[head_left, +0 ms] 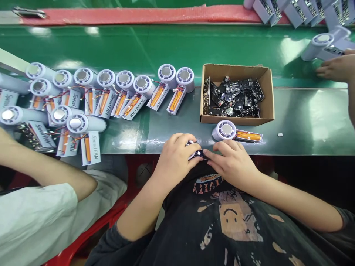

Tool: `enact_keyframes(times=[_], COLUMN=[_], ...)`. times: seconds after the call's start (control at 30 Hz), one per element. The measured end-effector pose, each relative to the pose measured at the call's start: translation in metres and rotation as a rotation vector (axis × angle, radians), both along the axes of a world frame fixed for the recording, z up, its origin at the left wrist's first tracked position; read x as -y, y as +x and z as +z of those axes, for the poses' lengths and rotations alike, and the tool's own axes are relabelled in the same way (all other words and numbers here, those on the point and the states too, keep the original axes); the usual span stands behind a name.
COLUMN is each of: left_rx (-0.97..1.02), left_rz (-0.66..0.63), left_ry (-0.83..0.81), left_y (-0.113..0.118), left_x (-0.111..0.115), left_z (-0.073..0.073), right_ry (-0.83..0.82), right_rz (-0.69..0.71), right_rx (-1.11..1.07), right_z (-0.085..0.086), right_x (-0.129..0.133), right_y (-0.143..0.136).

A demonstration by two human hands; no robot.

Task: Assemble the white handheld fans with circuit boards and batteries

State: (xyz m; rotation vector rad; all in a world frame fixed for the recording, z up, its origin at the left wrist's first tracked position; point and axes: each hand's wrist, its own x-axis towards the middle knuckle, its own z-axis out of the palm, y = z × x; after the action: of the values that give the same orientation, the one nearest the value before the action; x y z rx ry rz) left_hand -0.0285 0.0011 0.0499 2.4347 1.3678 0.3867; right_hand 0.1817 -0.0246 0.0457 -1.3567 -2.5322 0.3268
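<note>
At the table's front edge my left hand (177,155) grips a lilac fan unit (190,149), which is mostly hidden under the fingers. My right hand (231,160) presses its fingers on a small black circuit board (199,152) at that unit's handle. Just behind my right hand lies another fan (226,129) with an orange battery (248,136) in its open handle. Beyond it stands a cardboard box (237,120) holding several black circuit boards (238,96).
Several lilac fans (105,78) with open handles stand at the left, by a person's arm (50,170). Another person's hand (337,68) is at a fan (318,44) at the right. More units (299,13) sit at the back right, near a red strip (138,15).
</note>
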Motion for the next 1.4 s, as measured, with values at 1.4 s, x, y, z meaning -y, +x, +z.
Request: enact_keyframes(times=[1.4], left_rx=[-0.038], left_rz=[0.042], left_ry=[0.079], left_y=[-0.022], left_x=[-0.014], left_z=[-0.006], right_ry=[0.014], right_rz=[-0.074], right_rx=[-0.391], right_z=[-0.037], right_x=[-0.021], right_y=[-0.004])
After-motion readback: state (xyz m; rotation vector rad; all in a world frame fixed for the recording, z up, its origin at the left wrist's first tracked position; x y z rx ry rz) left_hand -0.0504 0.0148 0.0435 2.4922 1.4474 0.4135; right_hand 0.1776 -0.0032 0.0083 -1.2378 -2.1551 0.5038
